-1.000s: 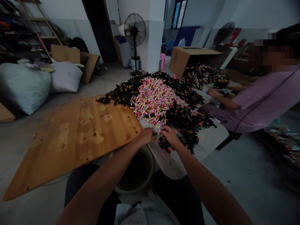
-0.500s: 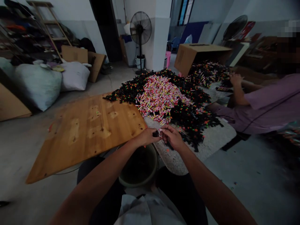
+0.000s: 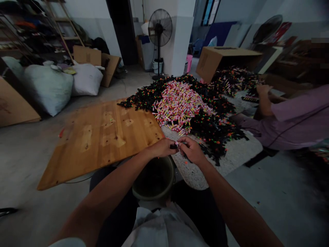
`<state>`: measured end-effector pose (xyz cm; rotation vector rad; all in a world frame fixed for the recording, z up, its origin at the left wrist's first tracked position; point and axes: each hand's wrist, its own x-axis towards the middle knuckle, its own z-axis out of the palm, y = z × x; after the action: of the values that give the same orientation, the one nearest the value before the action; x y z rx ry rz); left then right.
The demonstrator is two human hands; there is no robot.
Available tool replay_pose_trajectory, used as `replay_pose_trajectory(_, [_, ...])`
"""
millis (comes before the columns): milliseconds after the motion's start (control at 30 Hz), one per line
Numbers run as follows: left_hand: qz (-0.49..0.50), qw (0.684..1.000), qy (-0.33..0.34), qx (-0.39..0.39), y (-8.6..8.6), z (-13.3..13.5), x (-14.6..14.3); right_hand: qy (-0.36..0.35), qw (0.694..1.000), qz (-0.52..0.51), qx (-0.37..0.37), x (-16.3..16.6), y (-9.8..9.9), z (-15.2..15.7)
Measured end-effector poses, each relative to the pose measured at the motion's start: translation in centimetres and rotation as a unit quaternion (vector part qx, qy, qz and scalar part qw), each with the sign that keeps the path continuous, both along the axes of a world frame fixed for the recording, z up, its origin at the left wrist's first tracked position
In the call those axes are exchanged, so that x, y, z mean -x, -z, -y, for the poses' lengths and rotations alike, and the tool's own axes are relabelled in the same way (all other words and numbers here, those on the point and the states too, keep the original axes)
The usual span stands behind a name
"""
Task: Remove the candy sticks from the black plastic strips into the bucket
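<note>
My left hand point(image 3: 164, 147) is closed in a pinch on a small black piece point(image 3: 173, 146). Close against it, my right hand point(image 3: 190, 148) pinches a small pale pink piece that meets the black one between the fingertips; its exact kind is too small to make out. Both hands are over the near edge of the speckled stone-look tabletop point(image 3: 195, 175). Beyond them lies a heap of small pink, white and yellow wrapped tubes point(image 3: 177, 103). Around that heap spread many black plastic pieces with orange and green tips point(image 3: 213, 133).
A dark bucket point(image 3: 154, 181) stands between my knees, below my hands. To the left is a wooden board point(image 3: 102, 137). A co-worker in a purple shirt point(image 3: 298, 116) sits at the right, by a tipped cardboard box point(image 3: 226, 56). A standing fan point(image 3: 159, 31) and white sacks point(image 3: 48, 87) are farther back.
The view has shifted slightly, so the surroundings sit a little to the right. My hands have drawn the black piece and the pink piece together, with the black piece now lying more level.
</note>
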<state>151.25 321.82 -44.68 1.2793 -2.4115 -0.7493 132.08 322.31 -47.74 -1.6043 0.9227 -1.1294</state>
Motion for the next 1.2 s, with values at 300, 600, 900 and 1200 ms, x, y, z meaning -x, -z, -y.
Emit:
replay_pose_trajectory(300, [0.012, 1.000, -0.012, 0.023, -0.7, -0.6, -0.4, 0.000, 0.987, 0.128, -0.095, -0.9, 1.4, 0.4])
replay_pose_trajectory(600, [-0.009, 0.999, 0.037, -0.013, -1.1, -0.1, -0.8, -0.030, 0.947, 0.229, -0.224, -1.1, 0.9, 0.0])
replay_pose_trajectory(900, [-0.002, 0.999, 0.034, -0.036, -1.7, 0.0, -0.8, 0.016, 0.983, 0.142, -0.114, -1.4, 0.8, -0.4])
replay_pose_trajectory(1200, [-0.012, 0.998, 0.034, -0.044, -1.6, -0.1, -0.9, 0.011, 0.997, 0.049, -0.051, -0.7, 0.1, -0.9])
